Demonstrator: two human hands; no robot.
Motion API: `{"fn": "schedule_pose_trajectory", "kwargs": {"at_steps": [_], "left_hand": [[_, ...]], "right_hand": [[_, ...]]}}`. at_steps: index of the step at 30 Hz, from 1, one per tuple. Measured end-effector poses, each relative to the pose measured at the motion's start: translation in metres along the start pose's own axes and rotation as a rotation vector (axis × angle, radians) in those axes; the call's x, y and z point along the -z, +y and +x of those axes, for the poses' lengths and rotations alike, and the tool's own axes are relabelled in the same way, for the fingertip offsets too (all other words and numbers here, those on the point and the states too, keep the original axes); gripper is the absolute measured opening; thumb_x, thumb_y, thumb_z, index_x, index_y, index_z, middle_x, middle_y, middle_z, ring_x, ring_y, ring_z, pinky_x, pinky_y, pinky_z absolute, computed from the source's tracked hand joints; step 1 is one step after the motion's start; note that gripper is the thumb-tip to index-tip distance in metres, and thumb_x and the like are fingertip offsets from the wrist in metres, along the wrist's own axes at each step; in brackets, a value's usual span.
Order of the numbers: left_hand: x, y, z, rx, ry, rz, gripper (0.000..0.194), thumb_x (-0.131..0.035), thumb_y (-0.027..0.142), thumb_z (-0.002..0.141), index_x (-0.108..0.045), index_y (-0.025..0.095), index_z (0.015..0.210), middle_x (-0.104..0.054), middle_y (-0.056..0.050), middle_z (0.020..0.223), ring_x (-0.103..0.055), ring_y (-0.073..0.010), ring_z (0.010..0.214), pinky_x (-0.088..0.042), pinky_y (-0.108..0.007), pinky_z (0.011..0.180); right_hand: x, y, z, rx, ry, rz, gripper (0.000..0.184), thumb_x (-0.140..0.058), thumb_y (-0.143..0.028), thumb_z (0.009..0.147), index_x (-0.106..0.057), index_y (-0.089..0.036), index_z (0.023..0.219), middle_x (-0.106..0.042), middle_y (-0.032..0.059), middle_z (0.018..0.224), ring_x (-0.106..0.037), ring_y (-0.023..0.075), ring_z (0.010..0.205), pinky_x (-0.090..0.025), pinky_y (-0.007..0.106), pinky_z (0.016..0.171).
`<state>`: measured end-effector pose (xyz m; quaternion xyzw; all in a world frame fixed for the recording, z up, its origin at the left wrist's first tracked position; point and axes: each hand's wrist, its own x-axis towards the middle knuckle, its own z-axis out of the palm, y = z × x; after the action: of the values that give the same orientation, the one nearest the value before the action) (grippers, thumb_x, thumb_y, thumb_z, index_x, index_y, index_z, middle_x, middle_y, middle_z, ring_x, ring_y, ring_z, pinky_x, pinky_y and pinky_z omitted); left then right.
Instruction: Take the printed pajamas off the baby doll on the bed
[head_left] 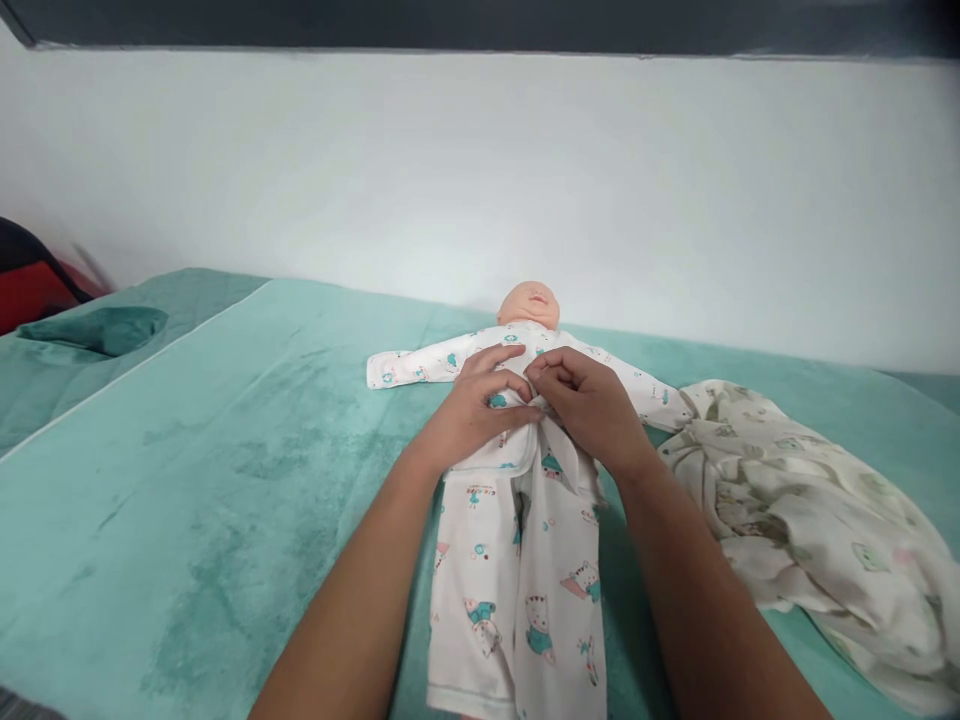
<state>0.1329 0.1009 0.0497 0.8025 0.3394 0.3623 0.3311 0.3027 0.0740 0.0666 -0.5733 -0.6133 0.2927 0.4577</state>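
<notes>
A baby doll (529, 306) lies on its back, arms out to the sides, in a white long-sleeved baby shirt (427, 365) with small teal and orange prints. Matching baby pants (480, 590) cover its legs. Over the doll's chest, my left hand (480, 405) has thumb and index finger closed on the front edge of the shirt, while its other fingers rest on the cloth. Facing it, my right hand (592, 400) pinches the shirt front at nearly the same spot. The bit of cloth between the fingertips is mostly hidden.
A crumpled floral cloth (795, 510) lies to the right, touching the end of the doll's sleeve. The teal bed cover (247, 480) spreads under everything. A white wall (420, 170) stands behind. At far left are a dark green cushion (101, 330) and a red-and-black object (34, 285).
</notes>
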Motion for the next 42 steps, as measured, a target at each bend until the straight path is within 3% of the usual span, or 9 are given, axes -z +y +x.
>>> {"fn": "schedule_pose_trajectory", "kwargs": {"at_steps": [6, 12, 20, 30, 42], "left_hand": [[0.004, -0.002, 0.0, -0.003, -0.044, -0.068, 0.015, -0.056, 0.031, 0.091, -0.07, 0.027, 0.089, -0.045, 0.001, 0.149, -0.031, -0.0226, 0.144, -0.03, -0.043, 0.118], [0.002, -0.003, 0.001, -0.005, -0.019, -0.063, 0.01, -0.06, 0.03, 0.088, -0.07, 0.026, 0.087, -0.047, 0.0, 0.147, -0.034, -0.0237, 0.143, -0.028, -0.047, 0.118], [-0.003, 0.0, 0.0, -0.015, 0.016, -0.019, 0.008, -0.062, 0.032, 0.087, -0.068, 0.026, 0.086, -0.046, -0.001, 0.148, -0.033, -0.025, 0.143, -0.03, -0.048, 0.117], [-0.005, 0.002, -0.001, 0.009, 0.008, -0.004, 0.011, -0.064, 0.035, 0.087, -0.066, 0.025, 0.084, -0.044, 0.0, 0.148, -0.029, -0.0226, 0.144, -0.025, -0.045, 0.119], [-0.012, 0.004, 0.001, 0.01, 0.12, -0.009, 0.022, -0.064, 0.034, 0.085, -0.052, 0.022, 0.072, -0.051, -0.002, 0.142, -0.036, -0.0224, 0.139, -0.028, -0.044, 0.115]], "right_hand": [[-0.005, 0.007, 0.001, -0.031, 0.1, 0.128, 0.017, -0.061, -0.038, 0.081, -0.066, -0.022, 0.085, -0.055, -0.0046, 0.06, -0.038, 0.0098, 0.05, -0.027, 0.024, 0.048], [-0.008, 0.011, 0.003, -0.028, 0.132, 0.12, 0.015, -0.062, -0.037, 0.081, -0.066, -0.022, 0.084, -0.051, -0.0058, 0.057, -0.038, 0.0093, 0.051, -0.026, 0.024, 0.049], [-0.009, 0.011, 0.002, -0.004, 0.141, 0.089, 0.012, -0.061, -0.032, 0.08, -0.066, -0.022, 0.083, -0.052, -0.0056, 0.057, -0.042, 0.0105, 0.055, -0.032, 0.025, 0.054], [-0.007, 0.015, 0.004, -0.009, 0.098, 0.133, 0.012, -0.062, -0.032, 0.08, -0.067, -0.023, 0.086, -0.05, -0.006, 0.058, -0.036, 0.009, 0.052, -0.029, 0.023, 0.05], [-0.006, 0.016, 0.004, -0.003, 0.106, 0.26, 0.011, -0.064, -0.032, 0.08, -0.065, -0.022, 0.084, -0.041, -0.0082, 0.052, -0.03, 0.0068, 0.045, -0.025, 0.021, 0.044]]}}
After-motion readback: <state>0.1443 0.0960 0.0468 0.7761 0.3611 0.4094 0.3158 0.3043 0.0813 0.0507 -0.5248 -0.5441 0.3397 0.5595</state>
